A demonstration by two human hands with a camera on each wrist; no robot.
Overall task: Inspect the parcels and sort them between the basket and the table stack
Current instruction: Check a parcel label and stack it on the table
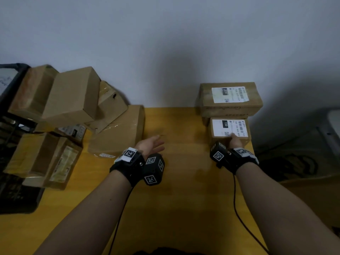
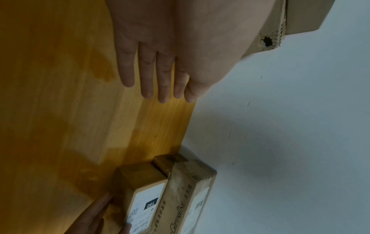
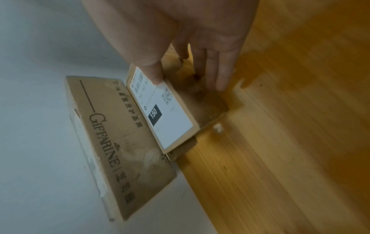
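Observation:
A small cardboard parcel (image 1: 220, 130) (image 2: 140, 178) (image 3: 170, 120) with a white "150" label sits on the yellow table (image 1: 184, 190) at the right. It stands against a larger labelled parcel (image 1: 206, 96) (image 3: 112, 134) that lies on top of another box by the wall. My right hand (image 1: 234, 139) (image 3: 189, 83) holds the small parcel, thumb on its label and fingers down its near side. My left hand (image 1: 153, 144) (image 2: 160, 88) hovers over the middle of the table with straight fingers, holding nothing.
A loose pile of brown parcels (image 1: 73, 96) covers the table's left side, some tilted on others. A black basket (image 1: 11, 76) stands at the far left edge. A white wall (image 1: 165, 43) runs right behind the table. The floor drops away past the table's right edge.

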